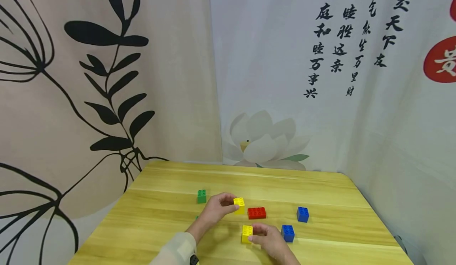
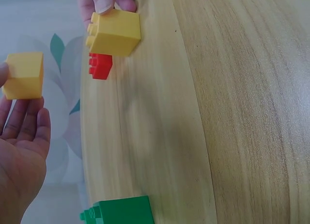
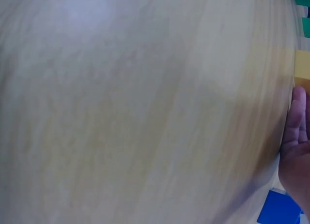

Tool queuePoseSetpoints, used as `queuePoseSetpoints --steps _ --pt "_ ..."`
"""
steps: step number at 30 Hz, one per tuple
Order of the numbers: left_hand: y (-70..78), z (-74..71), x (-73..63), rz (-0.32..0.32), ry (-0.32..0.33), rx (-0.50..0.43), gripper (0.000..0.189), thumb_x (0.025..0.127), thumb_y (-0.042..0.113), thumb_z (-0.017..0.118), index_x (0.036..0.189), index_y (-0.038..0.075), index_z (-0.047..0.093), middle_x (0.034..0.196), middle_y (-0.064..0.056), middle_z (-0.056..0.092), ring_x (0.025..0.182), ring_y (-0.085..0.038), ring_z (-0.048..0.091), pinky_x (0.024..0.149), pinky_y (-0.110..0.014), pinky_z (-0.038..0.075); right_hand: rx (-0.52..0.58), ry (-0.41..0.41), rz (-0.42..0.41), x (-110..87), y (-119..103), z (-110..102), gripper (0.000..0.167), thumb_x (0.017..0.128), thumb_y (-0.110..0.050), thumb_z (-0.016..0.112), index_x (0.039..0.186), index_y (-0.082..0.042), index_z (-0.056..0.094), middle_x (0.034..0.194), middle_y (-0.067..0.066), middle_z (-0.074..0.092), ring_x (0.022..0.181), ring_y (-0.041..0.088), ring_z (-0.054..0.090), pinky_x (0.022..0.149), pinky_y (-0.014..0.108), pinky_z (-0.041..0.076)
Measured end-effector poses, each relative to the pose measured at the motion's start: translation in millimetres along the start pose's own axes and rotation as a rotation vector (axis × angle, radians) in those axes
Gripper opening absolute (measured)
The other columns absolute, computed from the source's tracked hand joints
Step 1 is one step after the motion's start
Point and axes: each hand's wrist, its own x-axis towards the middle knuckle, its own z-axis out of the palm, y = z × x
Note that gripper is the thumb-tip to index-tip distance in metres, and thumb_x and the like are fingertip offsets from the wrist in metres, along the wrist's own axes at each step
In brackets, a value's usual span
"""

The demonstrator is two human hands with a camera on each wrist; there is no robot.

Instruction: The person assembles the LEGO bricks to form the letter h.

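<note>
My left hand [image 1: 215,209] pinches a yellow toy building brick [image 1: 239,206] between thumb and fingers, studs up. In the left wrist view that brick [image 2: 24,74] appears raised, with the curtain behind it. Closer to me, my right hand [image 1: 273,242] grips a second yellow brick [image 1: 247,234] by its right side. The left wrist view shows studs along one side of this brick [image 2: 118,35] and a thumb on it. A red brick [image 1: 257,213] lies just right of the left hand's brick. Right beside the right hand sits a blue brick [image 1: 287,233].
Another blue brick [image 1: 303,214] stands farther back on the right. Left of the left hand is a green brick [image 1: 201,196]; a second green piece [image 1: 197,218] is mostly hidden by that arm. The wooden table [image 1: 171,178] ends at a printed curtain [image 1: 185,79].
</note>
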Motion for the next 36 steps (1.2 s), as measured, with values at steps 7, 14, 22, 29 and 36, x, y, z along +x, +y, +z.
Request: queuePoseSetpoints --steps 7,14,22,29,36 --pt "3.2 1.3 -0.9 -0.018 -0.022 0.011 0.034 0.090 0.023 0.075 0.119 0.007 0.066 0.109 -0.003 0.069 0.100 -0.020 0.063 0.087 -0.038 0.054 0.008 -0.003 -0.013 -0.3 -1 -1 0.046 0.086 -0.027 0.079 0.124 -0.005 0.066 0.113 0.007 0.068 0.097 0.019 0.061 0.072 0.036 0.052" --pt "4.2 5.0 -3.6 -0.025 -0.062 -0.007 0.031 0.091 0.019 0.075 0.117 0.006 0.067 0.107 -0.004 0.069 0.097 -0.020 0.064 0.085 -0.037 0.055 0.016 -0.010 -0.038 -1.6 1 -1 0.043 0.087 -0.024 0.078 0.123 -0.004 0.066 0.112 0.007 0.068 0.095 0.018 0.061 0.071 0.035 0.051" --pt "-0.8 9.4 -6.6 -0.047 -0.081 0.001 0.028 0.091 0.017 0.074 0.116 0.008 0.068 0.106 -0.003 0.069 0.098 -0.020 0.064 0.084 -0.037 0.055 0.017 -0.014 -0.047 -0.4 1 1 0.041 0.088 -0.022 0.077 0.123 -0.003 0.066 0.112 0.008 0.068 0.096 0.019 0.062 0.074 0.035 0.052" --pt "-3.2 14.2 -9.2 -0.036 -0.067 0.023 0.028 0.090 0.017 0.075 0.115 0.007 0.069 0.107 -0.004 0.069 0.099 -0.023 0.065 0.086 -0.039 0.055 0.016 -0.014 -0.062 -0.1 0 0 0.043 0.089 -0.022 0.076 0.125 -0.002 0.065 0.114 0.009 0.068 0.097 0.019 0.063 0.074 0.036 0.053" --pt "-7.3 18.0 -11.7 -0.014 -0.087 0.015 0.027 0.090 0.017 0.075 0.115 0.007 0.069 0.106 -0.004 0.070 0.100 -0.023 0.064 0.087 -0.040 0.054 0.018 -0.019 -0.090 -0.7 1 0 0.040 0.089 -0.021 0.076 0.123 -0.002 0.067 0.113 0.009 0.069 0.097 0.019 0.063 0.078 0.037 0.054"
